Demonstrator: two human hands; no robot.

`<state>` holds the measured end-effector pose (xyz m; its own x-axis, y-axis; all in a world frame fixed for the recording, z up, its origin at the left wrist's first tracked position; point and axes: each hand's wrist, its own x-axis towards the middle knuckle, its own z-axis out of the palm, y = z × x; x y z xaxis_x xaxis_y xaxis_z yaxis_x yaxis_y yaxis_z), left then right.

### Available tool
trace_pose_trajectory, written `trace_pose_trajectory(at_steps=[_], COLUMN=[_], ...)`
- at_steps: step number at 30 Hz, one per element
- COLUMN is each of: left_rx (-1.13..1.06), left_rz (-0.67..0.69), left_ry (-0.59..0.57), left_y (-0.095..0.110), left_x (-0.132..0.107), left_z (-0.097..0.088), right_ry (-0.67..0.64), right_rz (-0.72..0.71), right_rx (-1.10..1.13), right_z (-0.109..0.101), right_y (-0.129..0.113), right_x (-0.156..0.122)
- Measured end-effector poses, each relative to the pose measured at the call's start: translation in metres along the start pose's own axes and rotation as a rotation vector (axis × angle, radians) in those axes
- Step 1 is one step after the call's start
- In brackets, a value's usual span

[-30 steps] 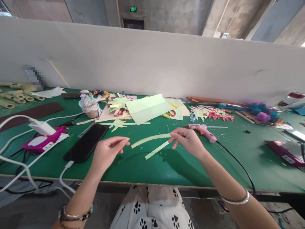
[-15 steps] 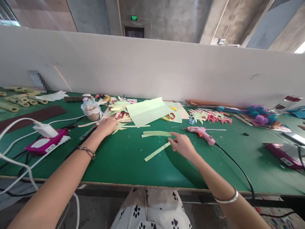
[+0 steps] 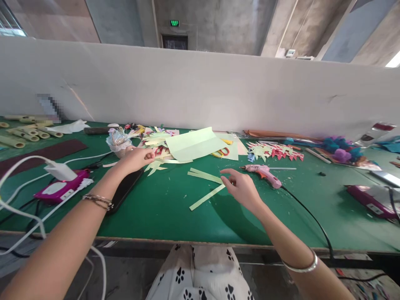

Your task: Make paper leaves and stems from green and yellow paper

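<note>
My left hand [image 3: 136, 159] reaches to the pile of paper cut-outs [image 3: 156, 141], its fingers curled round the end of a thin pale paper strip [image 3: 175, 161] that runs right under a folded pale green sheet [image 3: 193, 143]. A star-shaped cut-out [image 3: 155, 167] lies just below that hand. My right hand [image 3: 242, 187] hovers with its fingers apart beside two pale green strips, one pair [image 3: 204, 176] near the fingertips and a single one [image 3: 206, 197] lower down. It holds nothing.
A pink glue gun [image 3: 264, 171] with a black cord lies right of my right hand. A black phone [image 3: 125, 187] lies under my left forearm. A pink power strip [image 3: 58, 187] and white cables sit left. Scissors [image 3: 221, 152] and red-green cut-outs [image 3: 275, 151] lie behind.
My right hand set the curved strip down on the table and opened. My left hand reached forward to the cut-out pile and closed on the thin strip, lifting its end.
</note>
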<state>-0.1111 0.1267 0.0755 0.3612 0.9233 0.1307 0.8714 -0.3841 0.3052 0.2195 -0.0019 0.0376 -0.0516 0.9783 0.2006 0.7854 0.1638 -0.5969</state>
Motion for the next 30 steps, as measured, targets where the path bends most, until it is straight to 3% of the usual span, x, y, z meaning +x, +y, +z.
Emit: trace_pose_trajectory(at_steps=[3,6,9,11,14,17,23,28,30], left_rx=[-0.006,-0.094,-0.267,-0.386,-0.495,-0.478,-0.558,-0.362,-0.313], left_rz=[-0.002,0.075,0.176,0.198,0.19,0.238,0.34,0.399,0.408], left_ry=[-0.055,-0.101,-0.106,-0.097,-0.011,0.07,-0.151,-0.047,-0.057], left_y=[0.032,0.076,0.111,0.124,0.127,0.124,0.131,0.139,0.142], left_x=[-0.013,-0.029,-0.046,-0.055,-0.064,-0.069,-0.073,-0.069,-0.068], left_z=[-0.025,-0.036,-0.026,-0.012,0.007,0.019,0.032,0.037,0.038], right_ry=[-0.021,-0.076,-0.12,-0.142,-0.178,-0.308,-0.524,-0.588,-0.631], right_rz=[-0.118,-0.255,-0.36,-0.405,-0.403,-0.398,-0.514,-0.57,-0.572], right_rx=[0.152,0.272,0.311,0.293,0.271,0.304,0.353,0.271,0.272], right_z=[-0.003,-0.003,-0.001,-0.001,-0.007,-0.016,-0.029,-0.037,-0.041], right_y=[-0.019,-0.043,-0.063,-0.07,-0.069,-0.063,-0.055,-0.054,-0.053], right_x=[-0.004,-0.003,0.005,0.012,0.019,0.02,0.022,0.026,0.026])
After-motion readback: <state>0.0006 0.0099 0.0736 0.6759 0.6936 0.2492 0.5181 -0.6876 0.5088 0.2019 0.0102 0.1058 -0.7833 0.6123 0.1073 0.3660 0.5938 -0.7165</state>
